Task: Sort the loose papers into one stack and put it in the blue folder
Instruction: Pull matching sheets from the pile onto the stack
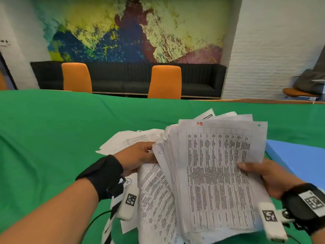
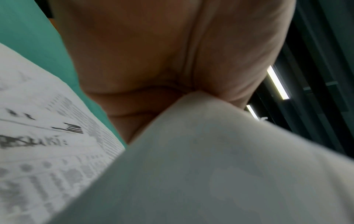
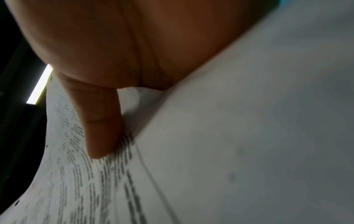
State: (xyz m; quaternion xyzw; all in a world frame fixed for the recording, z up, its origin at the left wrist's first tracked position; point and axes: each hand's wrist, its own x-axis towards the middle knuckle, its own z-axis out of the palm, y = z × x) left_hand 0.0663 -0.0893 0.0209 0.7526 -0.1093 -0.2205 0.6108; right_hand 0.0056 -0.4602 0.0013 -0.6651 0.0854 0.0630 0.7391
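Observation:
A thick, uneven stack of printed papers [image 1: 218, 173] is held up above the green table, its sheets fanned at the top. My left hand [image 1: 139, 155] grips the stack's left edge; in the left wrist view the palm [image 2: 153, 60] closes over a paper corner [image 2: 201, 151]. My right hand [image 1: 263, 175] holds the right edge, thumb on the front sheet; the right wrist view shows the thumb [image 3: 99, 128] pressed on printed text [image 3: 86, 181]. More loose sheets [image 1: 130, 140] lie on the table behind and under the left hand. The blue folder [image 1: 299, 159] lies flat at the right.
A green cloth [image 1: 52, 138] covers the table. Two orange chairs [image 1: 165, 81] and a dark sofa [image 1: 202, 78] stand beyond the far edge. A black cable [image 1: 95, 221] runs near my left forearm.

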